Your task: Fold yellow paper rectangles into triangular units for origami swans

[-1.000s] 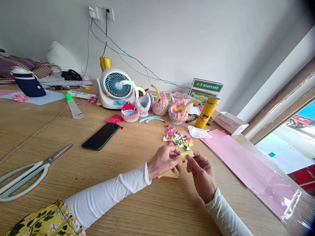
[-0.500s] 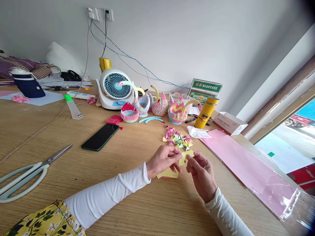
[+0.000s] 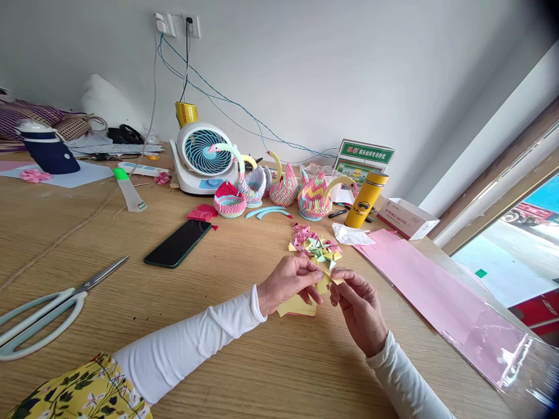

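Between my two hands is a small yellow paper piece (image 3: 324,284), partly folded. My left hand (image 3: 290,283) pinches its left side between thumb and fingers. On the other side, my right hand (image 3: 360,305) grips the right end with thumb and forefinger. A stack of yellow paper slips (image 3: 297,306) lies on the table below my left hand. Just beyond my fingers sits a pile of folded paper triangles (image 3: 312,243) in pink, yellow and green. The fingers hide part of the paper.
Behind the pile stand several folded-paper swans (image 3: 315,198) and a white fan (image 3: 205,157). A black phone (image 3: 178,243) and scissors (image 3: 65,308) lie to the left. Pink paper sheets (image 3: 437,297), a yellow bottle (image 3: 365,201) and a sticky note box (image 3: 408,219) are at right.
The right end of the yellow paper, flat before, now looks bent and narrower. My right hand has turned slightly, its fingers a little lower and further over the paper.
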Available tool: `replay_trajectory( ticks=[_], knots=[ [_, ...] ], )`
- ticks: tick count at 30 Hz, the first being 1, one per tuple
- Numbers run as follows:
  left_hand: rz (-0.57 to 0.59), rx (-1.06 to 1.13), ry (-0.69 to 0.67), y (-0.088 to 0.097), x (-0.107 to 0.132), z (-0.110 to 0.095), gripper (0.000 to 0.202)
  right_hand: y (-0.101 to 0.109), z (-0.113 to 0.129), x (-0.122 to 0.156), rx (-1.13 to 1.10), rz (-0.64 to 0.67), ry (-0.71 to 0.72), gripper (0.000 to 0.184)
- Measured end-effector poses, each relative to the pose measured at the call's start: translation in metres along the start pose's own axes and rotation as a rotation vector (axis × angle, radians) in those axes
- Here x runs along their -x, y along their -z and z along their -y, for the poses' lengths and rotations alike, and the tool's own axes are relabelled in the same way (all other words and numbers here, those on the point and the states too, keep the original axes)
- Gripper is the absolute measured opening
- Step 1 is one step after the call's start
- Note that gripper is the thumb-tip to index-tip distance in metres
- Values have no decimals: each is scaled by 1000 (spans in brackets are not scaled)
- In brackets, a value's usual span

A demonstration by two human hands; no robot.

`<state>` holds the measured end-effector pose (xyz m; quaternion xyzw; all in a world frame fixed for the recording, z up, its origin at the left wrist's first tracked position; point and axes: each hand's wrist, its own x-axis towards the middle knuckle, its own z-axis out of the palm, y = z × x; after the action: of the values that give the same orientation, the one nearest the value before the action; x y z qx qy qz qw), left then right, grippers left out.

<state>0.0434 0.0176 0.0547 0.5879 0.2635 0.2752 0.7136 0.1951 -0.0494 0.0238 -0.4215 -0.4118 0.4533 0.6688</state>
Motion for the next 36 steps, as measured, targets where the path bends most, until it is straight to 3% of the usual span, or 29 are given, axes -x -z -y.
replay_trajectory(
  ticks=[14,18,22,26,36],
  knots=[
    [13,32,29,3,0,-5,32,12,2,-6,272,179,197,8],
    [-4,-47,-14,3,-1,-2,30,14,6,-5,286,234,151,7],
    [3,-158,-102,5,-3,3,33,12,6,-4,177,176,22,17],
    [46,-217,-136,6,-5,8,38,6,5,-5,265,128,-15,22],
    [74,-57,63,10,-6,5,38,8,1,-7,277,109,10,23]
  ],
)
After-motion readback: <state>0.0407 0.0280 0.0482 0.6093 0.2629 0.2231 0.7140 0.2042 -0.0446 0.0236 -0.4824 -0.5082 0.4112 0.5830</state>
